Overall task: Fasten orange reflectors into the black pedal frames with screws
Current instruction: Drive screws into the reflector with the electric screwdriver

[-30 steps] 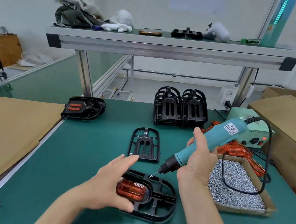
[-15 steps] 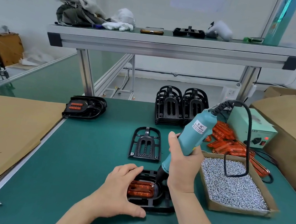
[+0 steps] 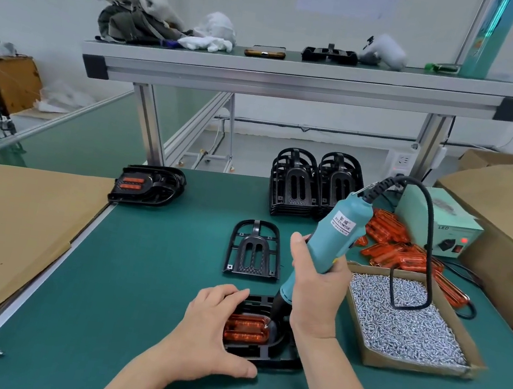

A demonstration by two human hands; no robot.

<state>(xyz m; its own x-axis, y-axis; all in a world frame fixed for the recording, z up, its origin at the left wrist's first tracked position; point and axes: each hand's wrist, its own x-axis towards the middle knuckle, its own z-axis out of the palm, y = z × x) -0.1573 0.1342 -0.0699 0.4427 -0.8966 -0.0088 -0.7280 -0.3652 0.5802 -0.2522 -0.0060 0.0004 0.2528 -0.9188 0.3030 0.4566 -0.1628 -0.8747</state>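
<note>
Orange reflector under screwdriver bit.
Left grip clasps pedal frame; right grip clasps tilted screwdriver: bit may slip.

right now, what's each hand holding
Left hand: grips the black pedal frame that holds the orange reflector.
Right hand: grips the teal screwdriver, tip down at the reflector.

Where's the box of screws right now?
Head view: the screw tray sits right of the right hand, in front of the loose orange reflectors.
</note>
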